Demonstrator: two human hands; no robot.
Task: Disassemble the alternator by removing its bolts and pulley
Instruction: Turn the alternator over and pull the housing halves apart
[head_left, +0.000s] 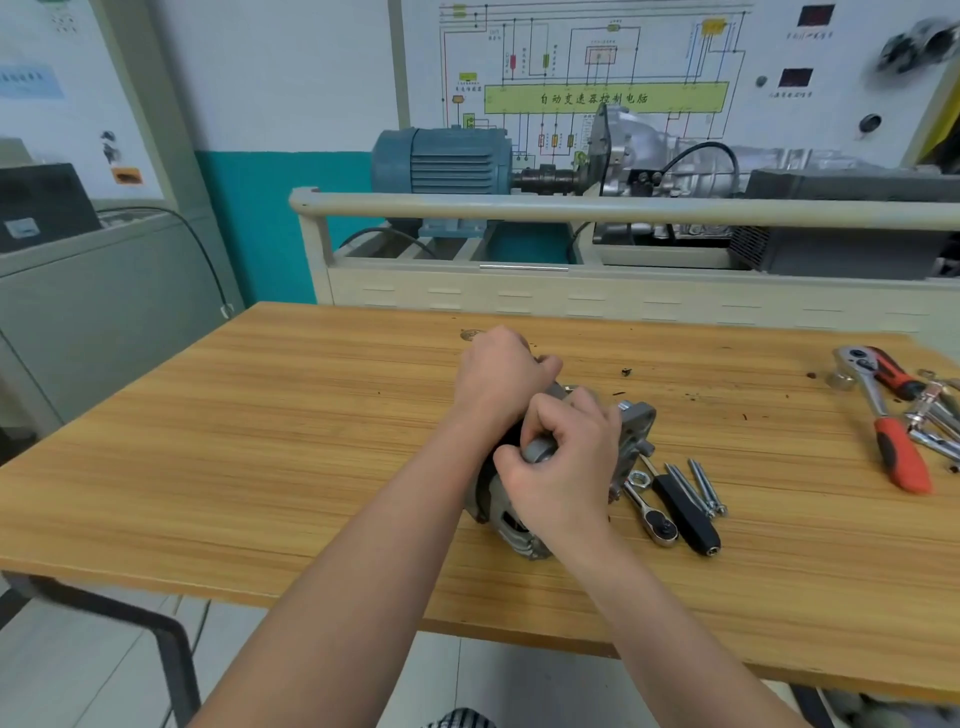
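A person sits at a wooden workbench, both bare arms reaching forward to an alternator that lies near the middle of the bench, slightly to the right. The left hand curls over the far side of the alternator's body and holds it steady. The right hand has its fingers curled round a grey round part at the near top of the unit. This is probably the pulley, though the fingers cover most of it.

The task looks well advanced. Several long bolts lie loose on the bench just right of the alternator, with a loose nut beside them, so the bolts and probably the pulley nut appear to be already out. A small ratchet and a black-handled tool rest next to them. What seems left is freeing the pulley from its shaft. Whether every bolt is out cannot be told, since the hands hide much of the housing.

At the far right of the bench lie a larger ratchet and tools with red or orange handles.

Behind the bench stands a training rig with a blue electric motor coupled to a gearbox. On the wall board above it, a wiring diagram carries a green band with Chinese characters reading "自动变速器控制电脑", automatic transmission control computer. Smaller labels are too blurred to read, and no brand shows on the alternator or tools.
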